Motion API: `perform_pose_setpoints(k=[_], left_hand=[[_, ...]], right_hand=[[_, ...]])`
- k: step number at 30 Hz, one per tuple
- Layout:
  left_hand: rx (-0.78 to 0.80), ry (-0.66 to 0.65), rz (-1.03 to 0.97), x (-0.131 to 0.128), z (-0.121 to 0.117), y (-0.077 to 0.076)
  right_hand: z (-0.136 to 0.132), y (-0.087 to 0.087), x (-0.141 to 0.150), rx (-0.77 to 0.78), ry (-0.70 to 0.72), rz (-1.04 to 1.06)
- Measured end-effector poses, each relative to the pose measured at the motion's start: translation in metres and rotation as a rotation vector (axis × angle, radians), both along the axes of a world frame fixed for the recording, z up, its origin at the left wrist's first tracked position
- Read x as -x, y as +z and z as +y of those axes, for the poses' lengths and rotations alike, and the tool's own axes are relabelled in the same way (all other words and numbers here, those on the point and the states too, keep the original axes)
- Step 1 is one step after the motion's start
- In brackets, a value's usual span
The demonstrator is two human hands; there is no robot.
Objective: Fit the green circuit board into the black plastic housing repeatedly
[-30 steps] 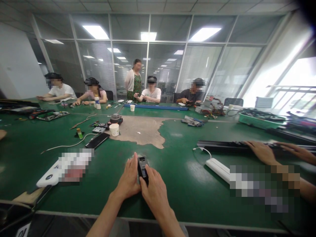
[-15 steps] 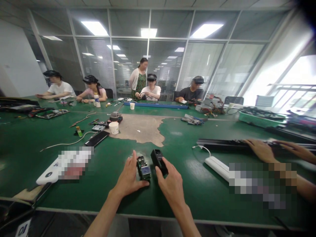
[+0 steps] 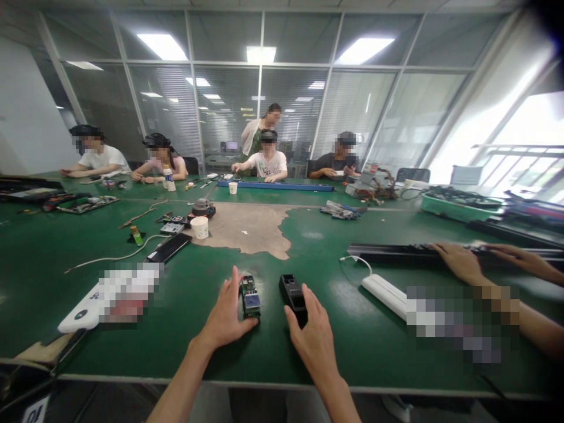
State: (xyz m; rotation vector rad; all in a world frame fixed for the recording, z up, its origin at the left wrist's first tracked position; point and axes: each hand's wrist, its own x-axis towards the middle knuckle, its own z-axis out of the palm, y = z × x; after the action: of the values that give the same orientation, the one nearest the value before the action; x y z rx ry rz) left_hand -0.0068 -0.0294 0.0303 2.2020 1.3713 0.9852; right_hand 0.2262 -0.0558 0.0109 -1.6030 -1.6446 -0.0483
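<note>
As right hand covers its end | black casing partly hidden

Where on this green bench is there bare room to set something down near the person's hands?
Bare green mat lies between the black casing and the white power strip, and between the left hand and the white blurred object. It is crowded around the paper cup and at the circuit board.
</note>
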Motion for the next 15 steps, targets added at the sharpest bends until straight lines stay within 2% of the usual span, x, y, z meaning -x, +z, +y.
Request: perform_pose_setpoints(k=[3, 6, 11, 15], left_hand=[[0.006, 0.014, -0.009, 0.000, 0.000, 0.000], [0.013, 0.024, -0.016, 0.000, -0.001, 0.000], [0.011, -0.003, -0.029, 0.003, -0.002, -0.001], [0.010, -0.014, -0.045, 0.003, -0.001, -0.002]], right_hand=[[0.002, 0.004, 0.000, 0.028, 0.051, 0.010], [0.002, 0.016, 0.008, 0.048, 0.071, 0.069], [0.002, 0.042, 0.038, 0.018, 0.144, 0.224], [0.004, 0.051, 0.063, 0.001, 0.234, 0.210]])
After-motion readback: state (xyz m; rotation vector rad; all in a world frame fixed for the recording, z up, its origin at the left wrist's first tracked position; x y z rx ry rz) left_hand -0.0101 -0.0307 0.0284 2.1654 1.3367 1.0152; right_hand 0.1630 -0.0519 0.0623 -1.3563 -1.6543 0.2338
